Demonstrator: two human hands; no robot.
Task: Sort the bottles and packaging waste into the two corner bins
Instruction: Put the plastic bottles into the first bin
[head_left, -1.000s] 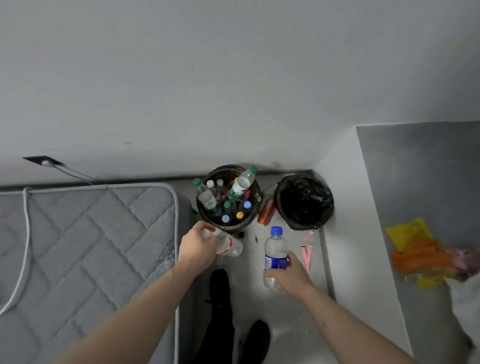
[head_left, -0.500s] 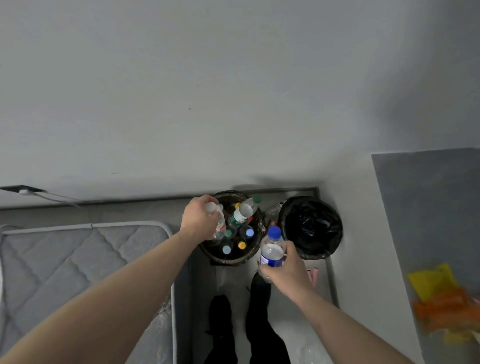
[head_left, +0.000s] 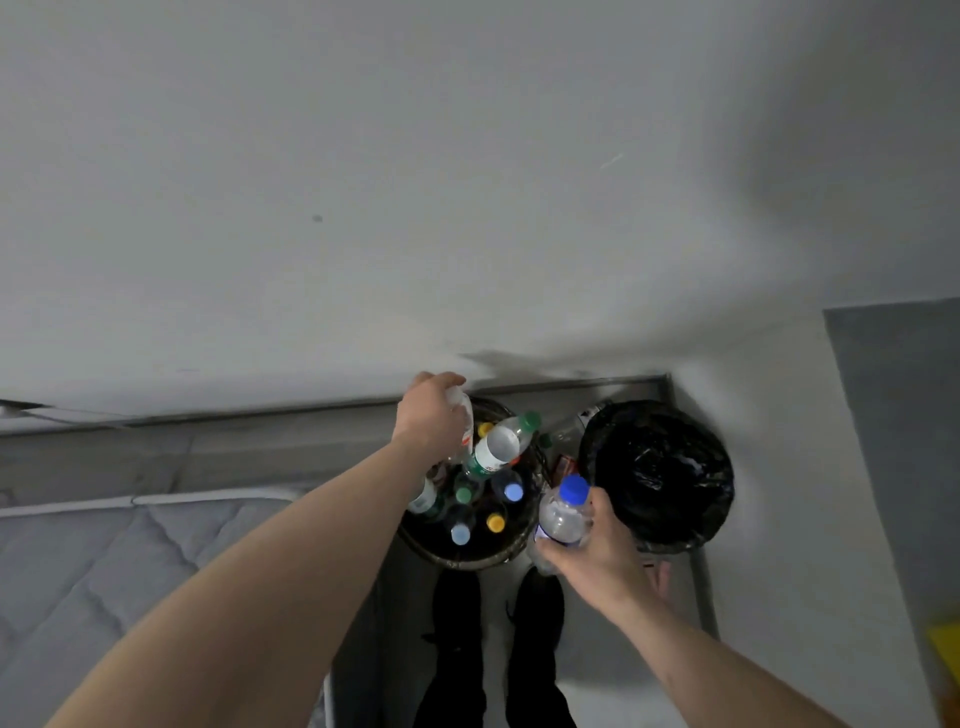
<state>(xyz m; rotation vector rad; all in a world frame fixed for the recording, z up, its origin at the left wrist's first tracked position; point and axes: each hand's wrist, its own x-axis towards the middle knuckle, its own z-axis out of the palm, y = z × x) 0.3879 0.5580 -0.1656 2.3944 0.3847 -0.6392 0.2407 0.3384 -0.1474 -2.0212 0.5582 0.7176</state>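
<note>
Head view shows the left hand (head_left: 429, 419) gripping a clear bottle (head_left: 464, 422) over the bottle bin's (head_left: 462, 557) 11 o'clock rim, likely for release, while the right hand (head_left: 597, 551) clasps a blue-capped bottle (head_left: 565, 512) beside its 3 o'clock edge, due next.

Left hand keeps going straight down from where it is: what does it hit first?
Most likely the packed bottles standing in the bottle bin: the left hand, holding a clear bottle, hovers over its far side. Depth is unclear.
</note>
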